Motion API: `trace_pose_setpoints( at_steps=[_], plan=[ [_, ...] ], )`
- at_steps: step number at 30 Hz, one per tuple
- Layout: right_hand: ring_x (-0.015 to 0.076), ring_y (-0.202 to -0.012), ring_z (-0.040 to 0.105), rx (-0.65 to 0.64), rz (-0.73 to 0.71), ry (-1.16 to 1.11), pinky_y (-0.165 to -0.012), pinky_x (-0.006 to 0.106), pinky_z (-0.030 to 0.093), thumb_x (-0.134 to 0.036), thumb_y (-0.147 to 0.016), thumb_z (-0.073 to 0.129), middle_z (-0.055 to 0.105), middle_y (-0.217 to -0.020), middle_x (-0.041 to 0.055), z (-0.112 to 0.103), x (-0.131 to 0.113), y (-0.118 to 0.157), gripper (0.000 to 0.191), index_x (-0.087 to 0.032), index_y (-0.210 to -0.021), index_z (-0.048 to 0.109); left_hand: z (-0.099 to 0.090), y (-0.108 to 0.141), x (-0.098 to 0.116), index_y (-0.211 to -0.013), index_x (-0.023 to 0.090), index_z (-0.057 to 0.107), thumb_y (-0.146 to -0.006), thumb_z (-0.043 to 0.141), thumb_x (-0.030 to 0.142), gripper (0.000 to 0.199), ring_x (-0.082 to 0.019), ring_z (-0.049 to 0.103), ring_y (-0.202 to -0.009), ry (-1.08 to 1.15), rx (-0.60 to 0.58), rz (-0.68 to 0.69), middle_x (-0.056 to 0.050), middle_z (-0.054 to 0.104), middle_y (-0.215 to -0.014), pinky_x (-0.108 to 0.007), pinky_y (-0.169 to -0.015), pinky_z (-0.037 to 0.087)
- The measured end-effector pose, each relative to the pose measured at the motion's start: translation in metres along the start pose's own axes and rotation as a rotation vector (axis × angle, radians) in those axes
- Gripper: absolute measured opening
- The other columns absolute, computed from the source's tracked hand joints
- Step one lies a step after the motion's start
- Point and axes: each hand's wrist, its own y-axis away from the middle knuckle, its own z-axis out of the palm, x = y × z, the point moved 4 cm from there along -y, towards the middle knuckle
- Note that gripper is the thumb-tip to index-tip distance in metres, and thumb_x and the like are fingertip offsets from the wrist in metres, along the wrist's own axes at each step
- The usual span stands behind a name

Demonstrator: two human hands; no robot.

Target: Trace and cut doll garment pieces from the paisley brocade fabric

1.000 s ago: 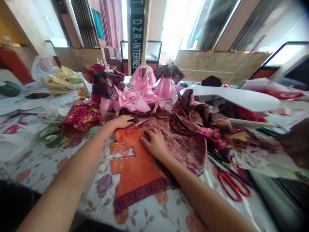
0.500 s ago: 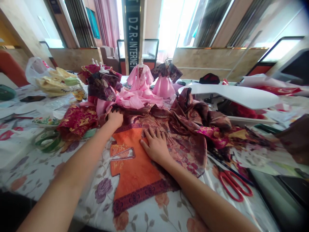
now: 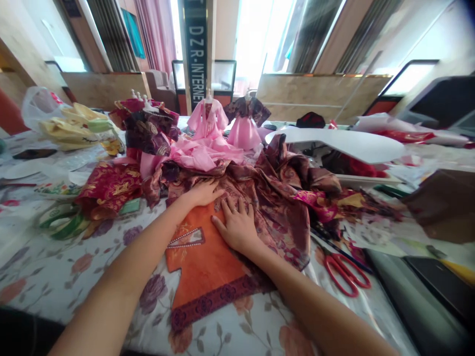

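An orange garment piece (image 3: 208, 267) with a purple patterned border and a bead-edged neck slit lies flat on the flowered tablecloth. My right hand (image 3: 239, 225) rests palm down, fingers spread, across the garment's right edge and the brown brocade fabric (image 3: 278, 222). My left hand (image 3: 204, 193) lies on the brocade just above the orange piece, its fingers stretched out toward my right hand. The brocade is smooth beneath the hands and bunched into folds farther back. Part of the orange piece is covered by my right hand and forearm.
Red-handled scissors (image 3: 347, 272) lie at the right, beside a dark flat case (image 3: 401, 291). Small dress forms in a pink gown (image 3: 208, 118) and other outfits stand behind. At left are magenta brocade (image 3: 111, 190) and a green tape roll (image 3: 65, 222). A white box (image 3: 341, 143) sits back right.
My left hand has moved right and slightly nearer, from gripping the brocade's left folds to lying flat beside my right hand. My right hand stays on the fabric. The view has shifted slightly.
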Motion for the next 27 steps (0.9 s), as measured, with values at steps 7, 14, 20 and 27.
trace_pose_setpoints(
  at_steps=[7,14,20,27],
  plan=[
    [0.0425,-0.139,0.016,-0.039,0.027,0.012,-0.108,0.061,0.007,-0.066,-0.091,0.015,0.029,-0.153,0.0099,0.001,0.007,-0.002,0.077,-0.016,-0.147,0.032,0.011,-0.020,-0.020,-0.148,0.028,0.022,-0.095,0.019,0.055,0.060,-0.024,0.021,-0.142,0.008,-0.092,0.021,-0.001,0.023,-0.155,-0.044,-0.114,0.013],
    [0.0408,-0.139,0.018,-0.030,0.009,0.000,-0.109,0.061,0.008,-0.063,-0.093,0.017,0.030,-0.152,0.0099,0.001,0.007,-0.007,0.073,-0.017,-0.147,0.031,0.007,-0.023,-0.020,-0.149,0.029,0.020,-0.096,0.019,0.053,0.058,-0.022,0.027,-0.140,-0.011,-0.049,0.044,0.000,0.024,-0.155,-0.039,-0.113,0.020],
    [0.0347,-0.140,0.022,-0.069,0.006,-0.064,-0.112,0.055,0.011,-0.058,-0.095,0.019,0.032,-0.151,0.0117,-0.004,0.009,-0.005,0.072,-0.011,-0.149,0.022,0.002,-0.008,-0.016,-0.149,0.026,0.018,-0.097,0.018,0.053,0.059,-0.019,0.019,-0.142,-0.018,-0.025,0.106,0.000,0.019,-0.156,-0.038,-0.115,0.013],
    [0.0355,-0.142,0.015,-0.097,-0.092,-0.049,-0.112,0.058,0.007,-0.064,-0.092,0.023,0.026,-0.153,0.0123,-0.007,0.001,0.006,0.076,-0.015,-0.150,0.023,-0.005,0.004,-0.013,-0.145,0.026,0.032,-0.096,0.022,0.054,0.057,-0.022,0.026,-0.140,0.017,-0.007,0.107,-0.002,0.027,-0.154,-0.038,-0.113,0.018]
  ],
)
